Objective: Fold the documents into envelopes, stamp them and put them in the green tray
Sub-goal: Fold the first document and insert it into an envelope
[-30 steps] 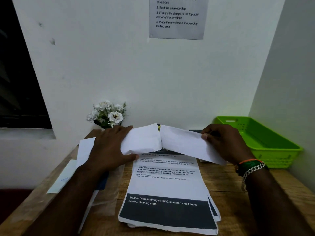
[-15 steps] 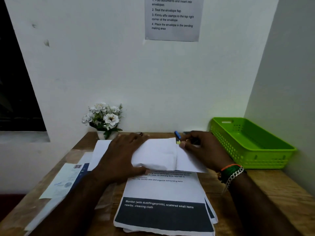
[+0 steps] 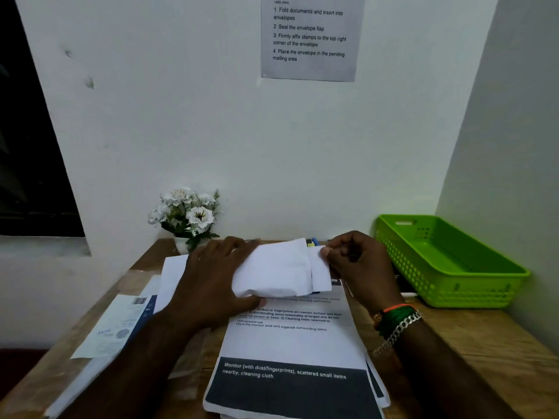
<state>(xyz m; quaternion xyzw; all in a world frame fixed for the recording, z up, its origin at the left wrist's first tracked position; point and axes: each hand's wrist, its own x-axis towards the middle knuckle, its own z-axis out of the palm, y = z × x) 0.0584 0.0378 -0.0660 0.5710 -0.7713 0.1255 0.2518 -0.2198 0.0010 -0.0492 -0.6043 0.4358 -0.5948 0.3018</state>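
Observation:
A folded white document lies over the top of a stack of printed documents on the wooden desk. My left hand grips its left end, thumb underneath and fingers on top. My right hand pinches the document's right edge, which sticks out as a narrow strip. The green tray stands at the right against the wall; I see nothing in it. White envelopes lie under my left hand, partly hidden.
A small pot of white flowers stands at the back left of the desk. A pale printed envelope lies at the left edge. A blue and yellow item peeks out behind the folded paper. An instruction sheet hangs on the wall.
The wide, raised sheet has been folded in from the right and brought down onto the stack. My right hand moved left towards my left hand, and the paper is now much narrower.

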